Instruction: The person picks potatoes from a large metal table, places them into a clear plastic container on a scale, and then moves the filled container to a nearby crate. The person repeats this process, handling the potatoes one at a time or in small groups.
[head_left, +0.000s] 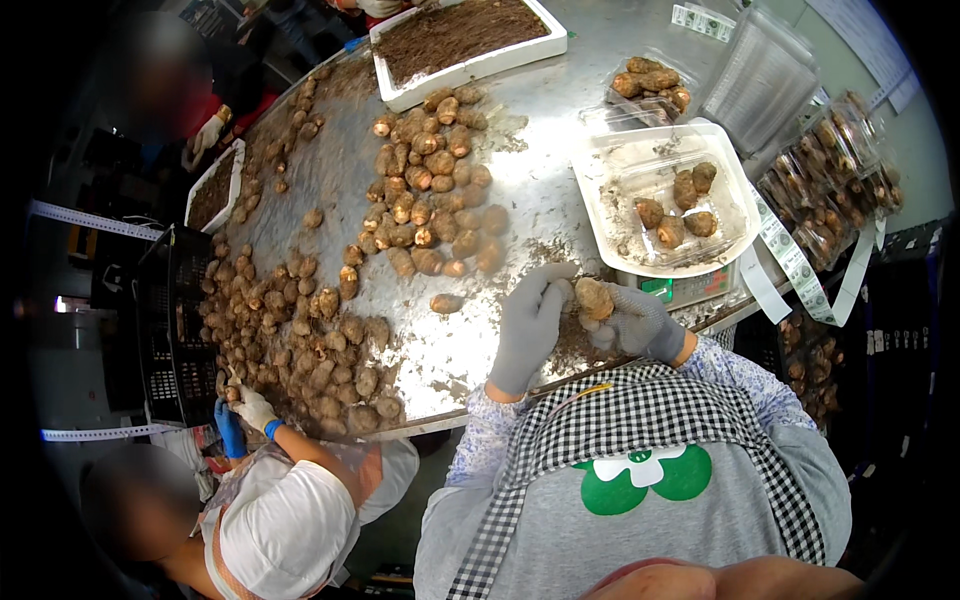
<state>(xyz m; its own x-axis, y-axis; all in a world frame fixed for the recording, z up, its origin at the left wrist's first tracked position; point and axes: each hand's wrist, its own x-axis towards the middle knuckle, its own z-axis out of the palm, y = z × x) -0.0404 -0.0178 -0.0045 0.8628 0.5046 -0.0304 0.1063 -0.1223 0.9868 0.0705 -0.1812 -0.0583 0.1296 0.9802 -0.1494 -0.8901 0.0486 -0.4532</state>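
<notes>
Both my hands wear grey gloves, close together over the near table edge. In my right hand [640, 322] a small brown taro [595, 299] is gripped, its paler end upward. Beside it, my left hand [531, 326] has its fingers stretched toward the taro, apparently holding nothing; whether the tips touch it is hard to see. Just beyond my right hand, a white tray [590, 165] with a clear plastic box in it bears several taros [670, 232]. That tray rests on a scale [690, 288]. A single taro [446, 303] lies left of my left hand.
Taro heaps [425, 180] cover the metal table [530, 100] centre and left. A soil-filled foam box [555, 45] is at the back. Right stand stacked clear boxes [765, 75], packed taros [825, 175] and a label strip [790, 255]. A co-worker's gloved hand [252, 408] works at left.
</notes>
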